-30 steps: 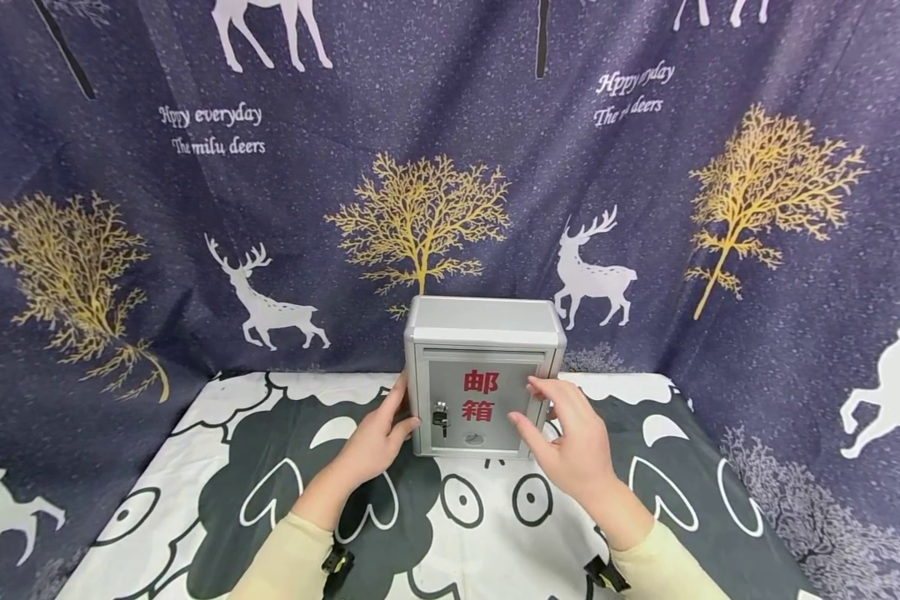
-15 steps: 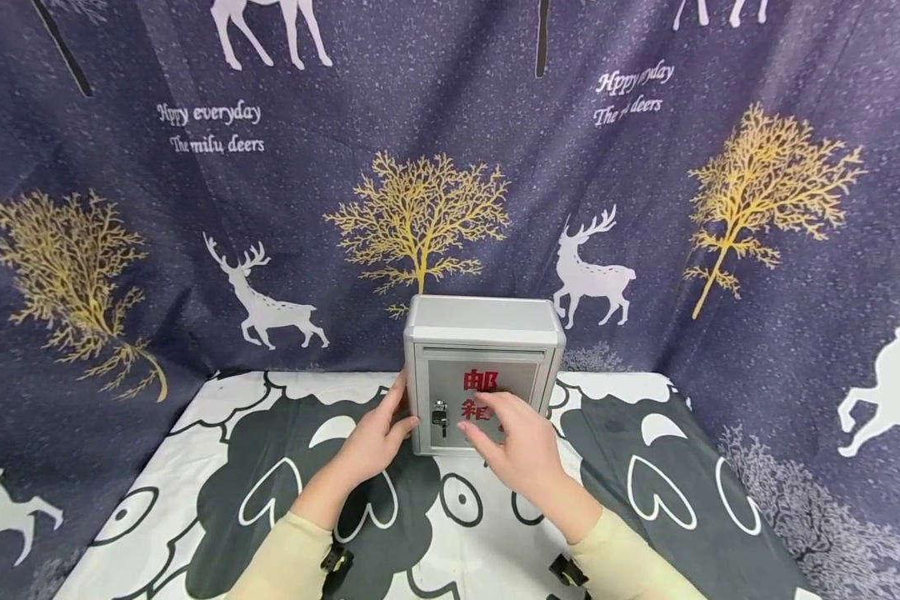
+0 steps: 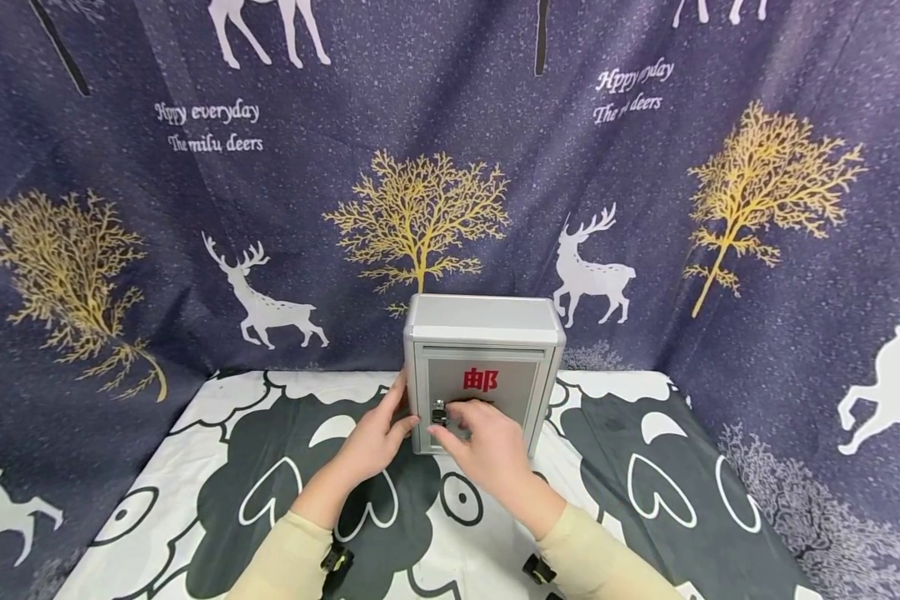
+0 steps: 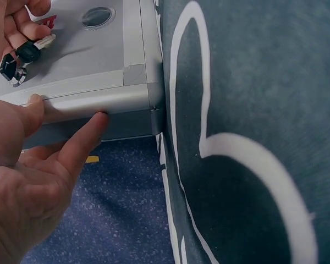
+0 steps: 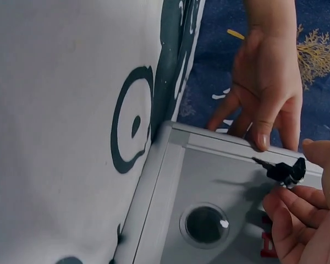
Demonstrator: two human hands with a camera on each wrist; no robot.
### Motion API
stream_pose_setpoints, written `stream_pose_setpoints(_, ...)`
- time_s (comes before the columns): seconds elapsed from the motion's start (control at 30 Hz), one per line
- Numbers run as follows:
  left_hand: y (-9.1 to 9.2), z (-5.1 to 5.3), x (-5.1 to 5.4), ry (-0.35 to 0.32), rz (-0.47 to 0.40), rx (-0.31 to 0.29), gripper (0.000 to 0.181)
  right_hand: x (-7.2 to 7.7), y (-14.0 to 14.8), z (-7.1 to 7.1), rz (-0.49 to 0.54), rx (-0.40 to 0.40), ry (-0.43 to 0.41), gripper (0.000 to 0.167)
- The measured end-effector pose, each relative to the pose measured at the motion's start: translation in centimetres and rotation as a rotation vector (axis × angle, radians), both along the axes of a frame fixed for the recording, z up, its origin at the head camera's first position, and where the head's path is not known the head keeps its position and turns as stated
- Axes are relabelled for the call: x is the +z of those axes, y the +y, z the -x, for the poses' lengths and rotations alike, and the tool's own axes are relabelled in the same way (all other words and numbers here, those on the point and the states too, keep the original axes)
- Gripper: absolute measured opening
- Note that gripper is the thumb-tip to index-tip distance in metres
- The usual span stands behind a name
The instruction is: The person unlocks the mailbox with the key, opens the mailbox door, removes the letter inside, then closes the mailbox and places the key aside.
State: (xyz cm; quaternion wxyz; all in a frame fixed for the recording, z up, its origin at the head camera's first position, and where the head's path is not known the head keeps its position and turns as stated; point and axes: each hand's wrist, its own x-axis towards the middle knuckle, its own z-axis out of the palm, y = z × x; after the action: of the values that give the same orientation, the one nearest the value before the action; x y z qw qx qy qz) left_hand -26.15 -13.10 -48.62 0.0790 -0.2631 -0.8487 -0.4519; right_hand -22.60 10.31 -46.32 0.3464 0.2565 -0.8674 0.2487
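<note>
The counter (image 3: 150, 533) is covered by a black-and-white cloth (image 3: 675, 467) with cartoon shapes; behind its far edge hangs a creased navy backdrop (image 3: 450, 100) printed with gold trees and white deer. A rectangular mailbox (image 3: 483, 333) stands upright toward the counter's far edge, roughly midway between the far corners. Its casing is smooth silver-grey with rounded edges, bearing red characters (image 3: 480, 380) and a round window (image 5: 204, 225). The left hand (image 3: 372, 440) grips the box's left side, thumb on the front frame. The right hand's (image 3: 487, 446) fingers are parted and bent around the lock (image 3: 439, 408) and black-headed key (image 4: 28, 50); firm contact cannot be confirmed.
</note>
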Motion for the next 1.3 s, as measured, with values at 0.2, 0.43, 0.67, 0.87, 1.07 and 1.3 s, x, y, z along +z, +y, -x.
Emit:
stream_pose_setpoints(0.2, 0.0, 0.0, 0.1, -0.018, -0.004, -0.001, 0.090, -0.2, -0.8, 0.0, -0.009, -0.054, -0.001, 0.033)
stream_pose_setpoints(0.43, -0.1, -0.2, 0.2, -0.048, -0.006, 0.002, 0.089, -0.3, -1.2, 0.1, -0.003, -0.088, 0.055, 0.031)
stream_pose_setpoints(0.67, -0.1, -0.2, 0.2, -0.055, 0.001, 0.009, 0.089, -0.2, -1.5, 0.1, 0.003, -0.111, 0.075, 0.028)
stream_pose_setpoints(0.87, 0.0, -0.2, 0.1, -0.028, 0.005, 0.013, 0.089, -0.2, -1.7, 0.0, 0.036, -0.112, 0.066, 0.028)
stream_pose_setpoints(1.07, 0.1, -0.3, 0.2, -0.048, 0.008, 0.016, 0.089, -0.4, -2.0, -0.4, 0.085, -0.114, 0.025, 0.025)
stream_pose_setpoints(1.3, -0.1, -0.3, 0.2, -0.041, -0.002, 0.007, 0.089, -0.1, -2.3, -0.5, 0.129, -0.098, -0.063, 0.024)
